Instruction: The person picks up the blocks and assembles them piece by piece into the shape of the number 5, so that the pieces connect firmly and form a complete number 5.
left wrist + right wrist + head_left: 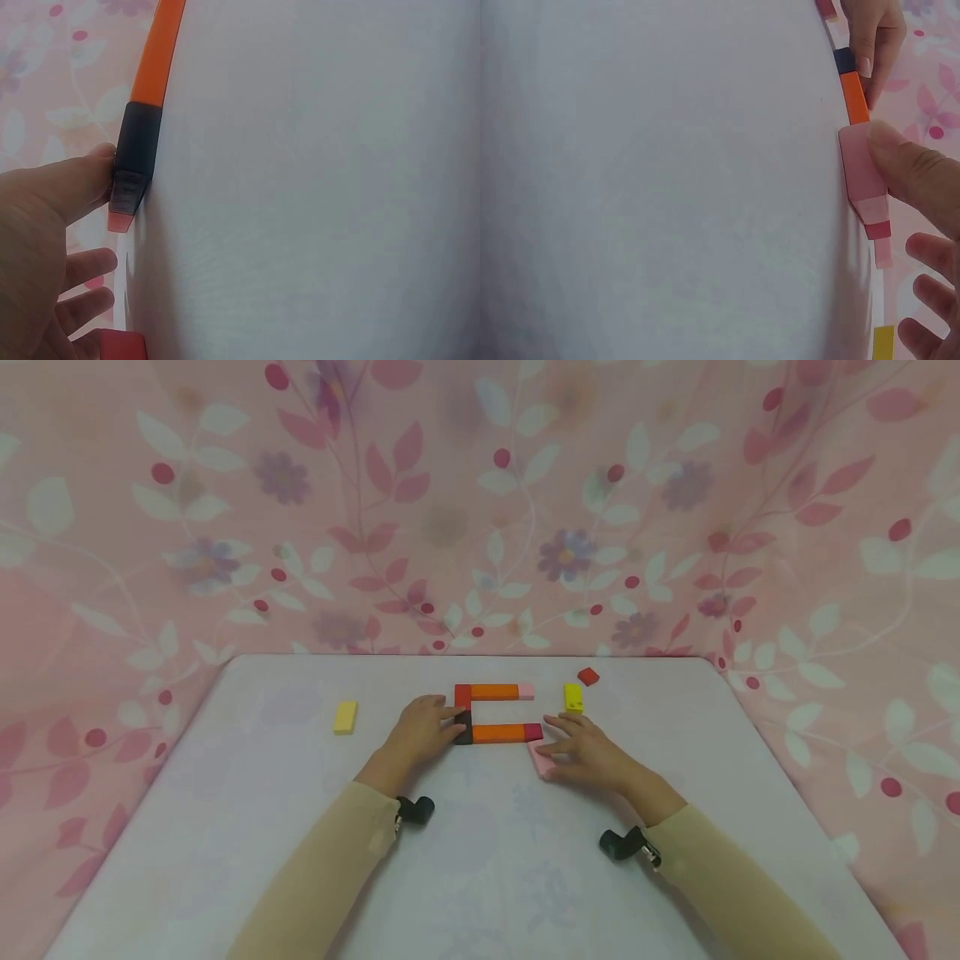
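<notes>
Red [462, 695] and black [464, 737] blocks make the left side of a layout on the table. Orange blocks [493, 692] [498, 733] run right from both. A small pink block [526, 692] ends the far row; a crimson block [533, 732] ends the near one. My left hand [420, 727] touches the black block at its left side with thumb and index, other fingers spread. My right hand [592, 756] pinches a larger pink block [864, 161] by the crimson one, its other fingers off it. The left wrist view shows the thumb against the black block [140, 139].
Left of the layout lies a pale yellow block [345, 717]. Just beyond my right fingers is a bright yellow block [573, 697], and a red angular piece [588, 677] lies near the back edge. The white-covered table [480, 860] meets a flowered pink cloth [480, 527].
</notes>
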Motion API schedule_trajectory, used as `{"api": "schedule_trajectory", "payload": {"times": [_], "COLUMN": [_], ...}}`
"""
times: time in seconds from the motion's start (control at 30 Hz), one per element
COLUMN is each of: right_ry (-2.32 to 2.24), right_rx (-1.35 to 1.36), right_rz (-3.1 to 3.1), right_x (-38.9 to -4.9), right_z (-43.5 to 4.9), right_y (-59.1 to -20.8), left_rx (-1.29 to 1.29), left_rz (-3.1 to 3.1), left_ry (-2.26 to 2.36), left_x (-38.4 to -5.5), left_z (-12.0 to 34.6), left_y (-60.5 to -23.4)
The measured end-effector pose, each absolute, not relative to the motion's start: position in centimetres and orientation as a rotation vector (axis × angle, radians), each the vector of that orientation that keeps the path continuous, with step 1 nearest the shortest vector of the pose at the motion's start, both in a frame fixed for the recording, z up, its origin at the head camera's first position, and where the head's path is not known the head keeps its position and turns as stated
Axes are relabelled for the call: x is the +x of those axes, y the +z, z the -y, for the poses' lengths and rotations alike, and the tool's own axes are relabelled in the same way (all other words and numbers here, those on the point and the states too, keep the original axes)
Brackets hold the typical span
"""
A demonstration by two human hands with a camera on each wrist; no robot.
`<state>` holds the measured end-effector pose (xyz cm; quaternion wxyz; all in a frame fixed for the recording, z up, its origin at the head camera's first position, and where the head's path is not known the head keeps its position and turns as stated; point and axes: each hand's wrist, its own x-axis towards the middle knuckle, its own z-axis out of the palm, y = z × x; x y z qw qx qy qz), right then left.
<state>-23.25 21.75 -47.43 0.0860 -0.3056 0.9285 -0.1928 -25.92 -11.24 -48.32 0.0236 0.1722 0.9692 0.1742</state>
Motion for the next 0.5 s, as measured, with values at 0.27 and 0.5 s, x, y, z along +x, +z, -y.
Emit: {"api": "schedule_trajectory", "payload": {"times": [0.27, 0.5], "right_ry": [-0.569, -0.538], "right_rx": [-0.909, -0.960], "right_rz": [-2.721, -2.752], "right_x": [-23.73, -23.87], "right_z": [-22.02, -22.13], "right_y": [-47.31, -47.48], "left_rx": [0.514, 0.513], "left_rz": [-2.992, -2.999], "left_ry": [0.532, 0.534], "left_x": [-26.00, -26.00], "left_z": [11.22, 11.30], "left_y": [-48.51, -48.40]}}
